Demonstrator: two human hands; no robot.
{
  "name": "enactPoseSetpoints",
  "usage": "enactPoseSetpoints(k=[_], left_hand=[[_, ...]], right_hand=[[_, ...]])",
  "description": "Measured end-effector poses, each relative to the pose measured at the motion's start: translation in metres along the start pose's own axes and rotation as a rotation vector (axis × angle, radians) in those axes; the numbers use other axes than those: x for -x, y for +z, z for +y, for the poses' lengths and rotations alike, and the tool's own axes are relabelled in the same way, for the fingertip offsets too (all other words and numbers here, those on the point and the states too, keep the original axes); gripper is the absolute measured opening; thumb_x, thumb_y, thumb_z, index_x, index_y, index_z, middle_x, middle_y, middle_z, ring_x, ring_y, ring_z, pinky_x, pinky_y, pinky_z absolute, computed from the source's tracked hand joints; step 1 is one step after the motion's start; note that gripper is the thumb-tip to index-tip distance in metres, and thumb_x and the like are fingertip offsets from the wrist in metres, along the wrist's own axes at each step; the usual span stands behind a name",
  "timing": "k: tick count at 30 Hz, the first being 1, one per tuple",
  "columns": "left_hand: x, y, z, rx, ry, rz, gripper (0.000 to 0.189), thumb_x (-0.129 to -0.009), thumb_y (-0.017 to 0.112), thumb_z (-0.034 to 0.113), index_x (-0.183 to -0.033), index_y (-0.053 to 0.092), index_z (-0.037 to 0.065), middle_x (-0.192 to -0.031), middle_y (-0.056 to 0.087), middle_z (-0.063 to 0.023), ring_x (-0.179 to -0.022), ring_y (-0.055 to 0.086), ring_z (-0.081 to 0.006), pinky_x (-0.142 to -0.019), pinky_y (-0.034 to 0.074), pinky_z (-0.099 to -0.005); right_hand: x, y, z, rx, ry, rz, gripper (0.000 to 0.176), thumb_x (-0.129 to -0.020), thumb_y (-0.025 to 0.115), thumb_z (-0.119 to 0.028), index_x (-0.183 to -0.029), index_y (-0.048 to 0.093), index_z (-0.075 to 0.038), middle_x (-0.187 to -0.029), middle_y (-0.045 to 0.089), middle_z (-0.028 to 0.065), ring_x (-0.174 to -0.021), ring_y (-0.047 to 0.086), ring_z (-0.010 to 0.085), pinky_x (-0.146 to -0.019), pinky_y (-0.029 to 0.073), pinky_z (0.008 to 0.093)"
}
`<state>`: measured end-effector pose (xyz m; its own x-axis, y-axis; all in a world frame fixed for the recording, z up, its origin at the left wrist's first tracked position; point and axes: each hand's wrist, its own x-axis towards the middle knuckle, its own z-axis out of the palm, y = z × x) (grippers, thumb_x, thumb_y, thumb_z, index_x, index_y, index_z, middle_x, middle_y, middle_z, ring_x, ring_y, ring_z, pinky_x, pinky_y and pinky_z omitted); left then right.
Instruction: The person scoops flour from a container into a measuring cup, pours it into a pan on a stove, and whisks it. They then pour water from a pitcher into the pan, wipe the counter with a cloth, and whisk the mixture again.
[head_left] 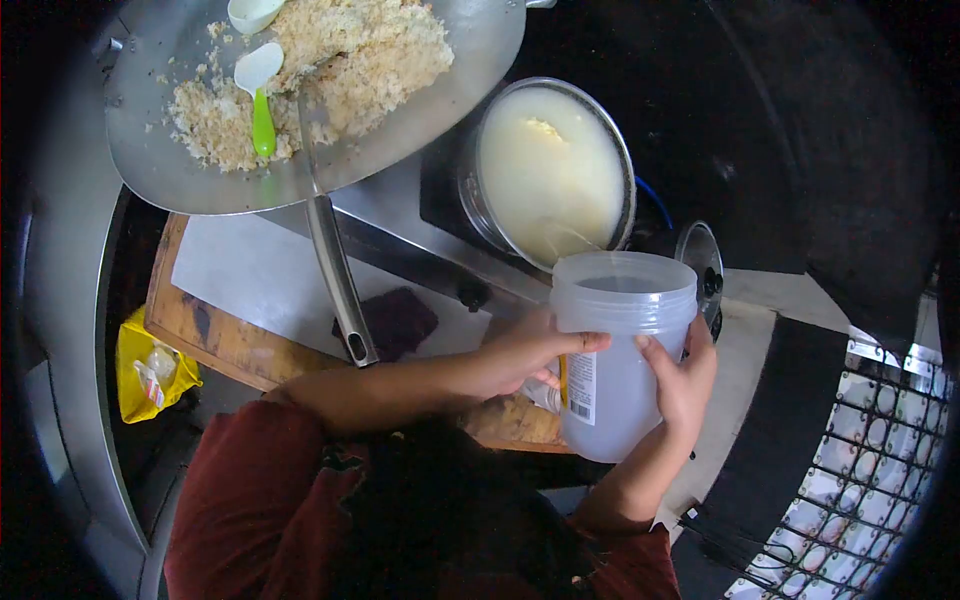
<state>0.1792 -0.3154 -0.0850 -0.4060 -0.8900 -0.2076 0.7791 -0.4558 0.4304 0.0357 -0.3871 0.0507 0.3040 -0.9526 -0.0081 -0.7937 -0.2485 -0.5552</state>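
A translucent plastic jar (625,375) with a white label stands upright between my two hands, its top uncovered. My left hand (530,352) presses on its left side near the label, thumb pointing right. On the other side my right hand (682,372) grips the jar, thumb toward the front. Just beyond the jar, a pot (628,190) holds cloudy pale liquid with a small yellowish clump at its surface. At the upper left, a wide metal wok (150,190) contains brownish rice (350,80), a green-handled white spoon (262,110) and a long-handled metal ladle (335,260).
A glass lid (702,262) lies right of the pot. Below the wok are a wooden board (225,345), a white sheet (245,270) and a dark cloth (395,322). A yellow bag (135,370) is at the left, a black wire grid (860,460) at the lower right.
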Motion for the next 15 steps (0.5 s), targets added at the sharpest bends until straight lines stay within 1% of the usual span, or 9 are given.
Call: enactPoseSetpoints(k=[2, 6, 8, 15], left_hand=[[-0.001, -0.001, -0.001, 0.026, 0.002, -0.031, 0.079, -0.077, 0.076, 0.047, -0.138, 0.041, 0.011, -0.134, 0.049, -0.0157, -0.127, 0.043, -0.0338, -0.091, 0.040, -0.0649], [0.003, 0.002, 0.001, 0.042, 0.000, -0.029, 0.079, -0.078, 0.075, 0.048, -0.139, 0.040, 0.011, -0.135, 0.048, -0.0154, -0.128, 0.042, -0.0341, -0.092, 0.040, -0.0646], [0.003, 0.002, 0.001, 0.046, -0.011, -0.046, 0.079, -0.079, 0.074, 0.048, -0.140, 0.039, 0.010, -0.136, 0.047, -0.0151, -0.130, 0.041, -0.0341, -0.094, 0.038, -0.0649], [0.008, 0.004, 0.008, 0.053, -0.021, -0.010, 0.081, -0.079, 0.074, 0.048, -0.141, 0.037, 0.010, -0.139, 0.045, -0.0152, -0.132, 0.038, -0.0339, -0.097, 0.035, -0.0654]], right_hand=[[-0.001, -0.001, -0.004, 0.021, 0.009, -0.013, 0.063, -0.065, 0.080, -0.017, -0.117, 0.055, 0.009, -0.102, 0.068, 0.0194, -0.094, 0.065, 0.0229, -0.087, 0.049, 0.0338], [-0.001, 0.000, -0.005, 0.051, -0.019, -0.006, 0.062, -0.066, 0.080, -0.017, -0.117, 0.056, 0.009, -0.102, 0.068, 0.0193, -0.093, 0.065, 0.0227, -0.087, 0.049, 0.0338], [-0.001, 0.000, -0.007, 0.047, 0.006, -0.008, 0.062, -0.066, 0.080, -0.017, -0.116, 0.056, 0.009, -0.102, 0.068, 0.0196, -0.093, 0.066, 0.0228, -0.087, 0.049, 0.0341], [-0.004, -0.001, -0.008, 0.129, 0.024, -0.020, 0.064, -0.065, 0.081, -0.017, -0.117, 0.055, 0.010, -0.102, 0.068, 0.0206, -0.094, 0.066, 0.0237, -0.088, 0.049, 0.0352]])
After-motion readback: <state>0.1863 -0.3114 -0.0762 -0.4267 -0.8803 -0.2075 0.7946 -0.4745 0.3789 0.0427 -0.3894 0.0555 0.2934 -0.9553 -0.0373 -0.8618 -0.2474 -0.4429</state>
